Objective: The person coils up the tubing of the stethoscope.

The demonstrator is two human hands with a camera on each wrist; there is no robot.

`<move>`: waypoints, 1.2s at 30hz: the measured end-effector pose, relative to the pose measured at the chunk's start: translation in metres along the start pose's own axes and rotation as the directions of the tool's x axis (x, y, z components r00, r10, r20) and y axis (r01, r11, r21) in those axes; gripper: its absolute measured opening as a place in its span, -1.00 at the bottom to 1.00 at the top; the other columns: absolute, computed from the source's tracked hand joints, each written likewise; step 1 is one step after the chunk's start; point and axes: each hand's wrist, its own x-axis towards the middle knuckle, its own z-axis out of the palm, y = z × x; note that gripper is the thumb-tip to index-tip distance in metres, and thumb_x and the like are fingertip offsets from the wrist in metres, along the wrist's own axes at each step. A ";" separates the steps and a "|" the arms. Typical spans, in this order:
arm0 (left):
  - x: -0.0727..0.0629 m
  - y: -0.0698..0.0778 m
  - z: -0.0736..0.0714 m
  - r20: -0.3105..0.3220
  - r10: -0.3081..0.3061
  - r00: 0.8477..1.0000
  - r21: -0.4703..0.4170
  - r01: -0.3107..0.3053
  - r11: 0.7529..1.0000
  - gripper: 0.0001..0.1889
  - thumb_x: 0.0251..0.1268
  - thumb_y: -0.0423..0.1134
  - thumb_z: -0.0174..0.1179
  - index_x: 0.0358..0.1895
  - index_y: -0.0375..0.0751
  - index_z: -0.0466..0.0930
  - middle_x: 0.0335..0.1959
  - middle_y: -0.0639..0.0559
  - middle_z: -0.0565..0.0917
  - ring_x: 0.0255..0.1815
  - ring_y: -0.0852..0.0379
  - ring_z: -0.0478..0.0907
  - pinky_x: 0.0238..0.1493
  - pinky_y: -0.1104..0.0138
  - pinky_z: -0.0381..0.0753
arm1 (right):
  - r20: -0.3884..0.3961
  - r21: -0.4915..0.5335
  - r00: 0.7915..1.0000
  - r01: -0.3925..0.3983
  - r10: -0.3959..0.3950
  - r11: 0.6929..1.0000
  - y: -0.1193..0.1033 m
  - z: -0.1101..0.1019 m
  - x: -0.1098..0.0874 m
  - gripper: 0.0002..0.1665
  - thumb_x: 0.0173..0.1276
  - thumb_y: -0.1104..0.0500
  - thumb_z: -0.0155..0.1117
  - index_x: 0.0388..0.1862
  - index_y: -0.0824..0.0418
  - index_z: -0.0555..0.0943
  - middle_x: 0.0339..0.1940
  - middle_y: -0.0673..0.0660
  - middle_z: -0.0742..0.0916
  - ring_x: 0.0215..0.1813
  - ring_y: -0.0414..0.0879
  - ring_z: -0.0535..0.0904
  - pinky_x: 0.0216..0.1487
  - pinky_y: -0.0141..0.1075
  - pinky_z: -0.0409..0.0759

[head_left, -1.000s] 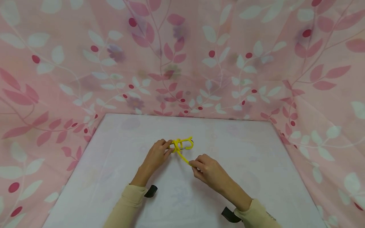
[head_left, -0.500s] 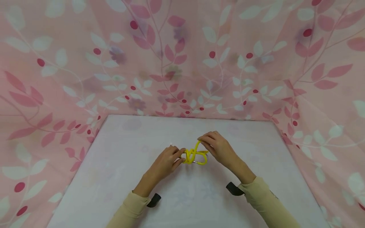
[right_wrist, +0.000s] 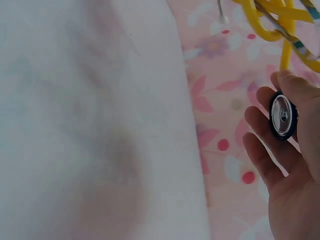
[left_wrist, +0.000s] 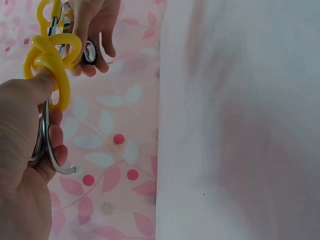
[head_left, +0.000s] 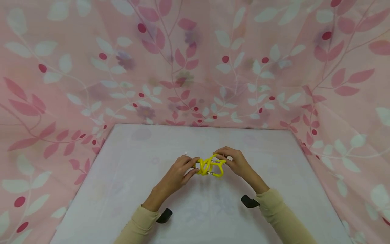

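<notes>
A stethoscope with yellow tubing (head_left: pixel 206 166) is held up over the table, its tube wound round its own metal arms in a loose knot. My left hand (head_left: pixel 173 174) grips it at the left end. The left wrist view shows my thumb on the yellow coils (left_wrist: pixel 62 82) and my fingers behind the silver ear tubes (left_wrist: pixel 46 132), with a pale ear tip at the bottom. At the other end, my right hand (head_left: pixel 239 166) pinches the tube beside the round chest piece (right_wrist: pixel 283 116), which lies against the fingers while the other fingers spread loosely.
The white-covered table (head_left: pixel 146 142) lies beneath both hands. Pink leaf-patterned cloth (head_left: pixel 213 67) hangs behind it and along both sides. A black strap end (head_left: pixel 164 216) sticks out by the left cuff, and another black strap end (head_left: pixel 250 201) by the right.
My right hand has swung the tube end from the near side up to the far side, then lowered it slightly toward the coils. My left hand has shifted right with the stethoscope.
</notes>
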 end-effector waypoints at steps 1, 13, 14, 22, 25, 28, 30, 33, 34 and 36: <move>0.000 -0.001 0.000 -0.011 -0.001 1.000 -0.002 0.001 1.000 -0.48 0.24 -0.14 0.33 0.27 -0.15 0.52 -0.18 0.04 0.59 -0.16 0.20 0.53 0.31 -0.02 0.46 | -0.008 0.018 1.000 -0.022 0.022 1.000 -0.002 0.003 -0.002 -0.72 0.32 0.41 0.27 -0.04 0.18 0.70 -0.13 0.13 0.76 -0.20 -0.12 0.64 -0.17 -0.40 0.65; -0.006 -0.007 0.005 -0.067 -0.045 0.997 0.019 0.047 0.999 -0.49 0.23 -0.17 0.35 0.25 -0.21 0.53 -0.18 0.02 0.57 -0.20 0.16 0.45 -0.11 0.33 0.54 | 0.000 0.214 0.970 -0.237 0.242 0.948 -0.001 0.042 -0.022 -0.85 0.40 0.32 0.22 -0.29 0.42 0.65 -0.21 0.37 0.77 -0.25 0.02 0.76 -0.30 -0.11 0.71; -0.005 -0.008 0.005 -0.067 -0.046 0.997 0.022 0.048 0.999 -0.49 0.23 -0.17 0.35 0.25 -0.21 0.53 -0.18 0.02 0.57 -0.20 0.17 0.45 -0.09 0.31 0.54 | 0.003 0.211 0.970 -0.239 0.243 0.948 0.001 0.041 -0.021 -0.86 0.40 0.32 0.22 -0.29 0.40 0.65 -0.20 0.36 0.77 -0.25 0.00 0.76 -0.32 -0.11 0.71; -0.003 -0.008 0.002 0.000 0.016 1.000 0.018 -0.016 1.000 -0.46 0.18 -0.15 0.38 0.24 -0.18 0.54 -0.17 0.04 0.57 -0.13 0.21 0.53 0.30 -0.04 0.47 | -0.076 -0.122 0.997 0.011 -0.020 0.992 -0.002 0.011 -0.007 -0.69 0.24 0.38 0.36 -0.04 0.15 0.71 -0.06 0.12 0.75 -0.08 -0.04 0.67 -0.13 -0.32 0.69; -0.002 -0.007 0.002 0.038 0.031 0.999 0.046 -0.033 0.998 -0.48 0.20 -0.12 0.37 0.22 -0.19 0.56 -0.17 0.05 0.58 -0.15 0.20 0.54 0.30 0.00 0.48 | -0.086 -0.276 0.989 0.096 -0.124 0.956 -0.007 0.003 -0.003 -0.73 0.20 0.29 0.43 -0.09 0.13 0.74 -0.08 0.12 0.69 -0.06 -0.03 0.57 -0.14 -0.27 0.63; -0.003 -0.006 0.003 0.065 0.015 0.998 0.082 -0.021 0.996 -0.49 0.22 -0.10 0.35 0.22 -0.18 0.56 -0.17 0.06 0.59 -0.17 0.19 0.53 0.31 0.07 0.49 | -0.088 -0.383 0.985 0.102 -0.146 0.918 -0.013 -0.002 -0.001 -0.77 0.21 0.19 0.44 -0.12 0.09 0.75 -0.12 0.10 0.62 -0.07 -0.07 0.48 -0.18 -0.26 0.52; -0.003 -0.006 0.003 0.069 -0.006 0.998 0.114 -0.002 0.993 -0.50 0.23 -0.09 0.35 0.22 -0.17 0.57 -0.18 0.07 0.60 -0.20 0.19 0.51 0.27 0.13 0.52 | -0.098 -0.401 0.986 0.087 -0.137 0.912 -0.018 -0.003 -0.001 -0.77 0.23 0.17 0.43 -0.12 0.09 0.76 -0.14 0.08 0.62 -0.09 -0.09 0.47 -0.21 -0.28 0.50; -0.004 -0.007 0.004 0.056 -0.038 0.998 0.163 0.028 0.986 -0.51 0.22 -0.10 0.36 0.20 -0.18 0.59 -0.21 0.06 0.60 -0.25 0.19 0.49 0.17 0.16 0.57 | -0.140 -0.405 0.980 0.072 -0.140 0.912 -0.028 -0.002 -0.001 -0.76 0.20 0.20 0.45 -0.13 0.09 0.76 -0.16 0.07 0.64 -0.13 -0.11 0.50 -0.28 -0.30 0.56; -0.004 -0.007 0.005 0.051 -0.048 0.998 0.180 0.038 0.983 -0.51 0.23 -0.10 0.36 0.20 -0.19 0.59 -0.22 0.05 0.60 -0.26 0.18 0.48 0.15 0.17 0.58 | -0.158 -0.397 0.977 0.071 -0.144 0.915 -0.033 -0.001 -0.001 -0.76 0.18 0.21 0.46 -0.13 0.10 0.76 -0.16 0.07 0.65 -0.14 -0.11 0.51 -0.31 -0.29 0.57; -0.004 -0.008 0.007 0.047 -0.072 0.996 0.210 0.060 0.976 -0.51 0.25 -0.09 0.34 0.20 -0.20 0.58 -0.23 0.03 0.60 -0.26 0.15 0.48 0.14 0.15 0.58 | -0.185 -0.382 0.971 0.074 -0.155 0.921 -0.042 0.004 -0.001 -0.74 0.17 0.23 0.48 -0.13 0.09 0.76 -0.17 0.07 0.66 -0.17 -0.11 0.52 -0.34 -0.30 0.59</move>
